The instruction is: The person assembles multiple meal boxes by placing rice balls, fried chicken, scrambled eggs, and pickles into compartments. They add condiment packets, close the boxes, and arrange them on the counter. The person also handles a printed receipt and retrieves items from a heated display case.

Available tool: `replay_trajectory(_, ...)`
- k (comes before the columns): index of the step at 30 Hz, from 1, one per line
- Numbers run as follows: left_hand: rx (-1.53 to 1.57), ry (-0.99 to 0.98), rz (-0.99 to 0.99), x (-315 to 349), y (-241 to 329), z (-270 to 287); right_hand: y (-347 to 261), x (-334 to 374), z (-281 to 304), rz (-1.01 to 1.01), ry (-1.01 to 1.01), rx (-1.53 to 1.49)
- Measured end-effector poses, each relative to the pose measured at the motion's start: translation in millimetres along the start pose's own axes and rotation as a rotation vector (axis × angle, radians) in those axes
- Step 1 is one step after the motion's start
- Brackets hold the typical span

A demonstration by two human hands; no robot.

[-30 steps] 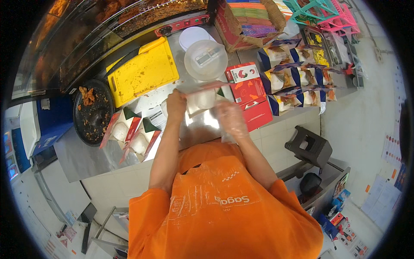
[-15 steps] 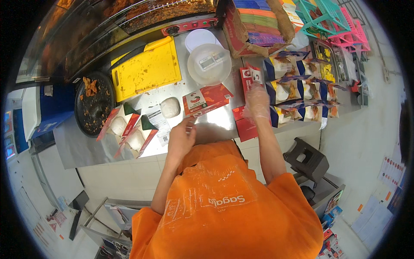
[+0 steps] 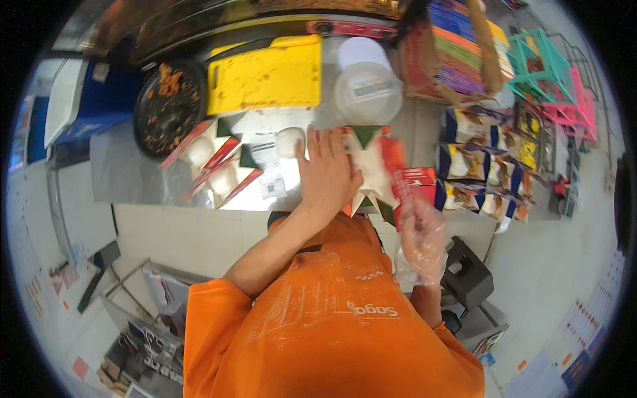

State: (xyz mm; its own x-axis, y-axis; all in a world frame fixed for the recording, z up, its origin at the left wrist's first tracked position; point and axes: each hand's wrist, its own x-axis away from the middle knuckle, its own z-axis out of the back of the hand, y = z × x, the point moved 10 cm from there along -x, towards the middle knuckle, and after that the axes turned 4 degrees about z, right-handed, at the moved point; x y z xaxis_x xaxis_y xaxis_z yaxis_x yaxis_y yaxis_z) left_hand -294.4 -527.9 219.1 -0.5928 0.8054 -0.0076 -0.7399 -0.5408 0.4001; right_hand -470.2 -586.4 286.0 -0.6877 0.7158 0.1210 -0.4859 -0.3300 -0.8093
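A red food box (image 3: 373,167) with a cream inside and dark green corner flaps lies partly opened in front of me. My bare left hand (image 3: 328,176) rests over its left side with fingers stretched out. In a clear plastic glove, my right hand (image 3: 423,229) grips the box's red right panel, blurred by motion. Left of my left hand sits a round white wrapped bundle (image 3: 289,142), half hidden by the fingers. Farther left, two red boxes stand open, each with a white bundle (image 3: 200,152) in it. A printed paper slip (image 3: 267,166) lies beside them.
Another red carton (image 3: 422,180) lies right of the box. Filled blue boxes (image 3: 462,162) stand in rows at the right. Along the back are a black pan (image 3: 169,109), a yellow cutting board (image 3: 265,76) with a knife, a scale under a clear tub (image 3: 369,93), and a carton of folded packaging (image 3: 458,56).
The flat red box has been spread open between my hands. My left hand has come onto its left side; my right hand has left the cartons and pulls at its right panel. The view has shifted.
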Motion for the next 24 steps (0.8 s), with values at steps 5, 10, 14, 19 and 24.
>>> replay_trajectory(5,-0.059,0.003,0.293,54.7,-155.3,33.1,-80.1,-10.7,-119.2,0.146,-0.663,-0.333)
replay_trajectory(10,-0.236,-0.230,0.758,160.3,-274.5,98.7,-7.6,-88.6,-261.0,0.121,-0.572,0.157)
replay_trajectory(14,-0.140,-0.138,0.690,196.6,-306.1,120.0,33.0,-137.4,-320.9,0.160,-0.205,0.804)
replay_trajectory(19,-0.139,-0.325,0.652,160.8,-268.2,118.1,34.0,-134.8,-314.9,0.175,-0.341,0.461)
replay_trajectory(24,-0.102,-0.340,0.327,143.5,-227.5,39.4,34.8,-23.8,-196.3,-0.232,-0.610,-0.221)
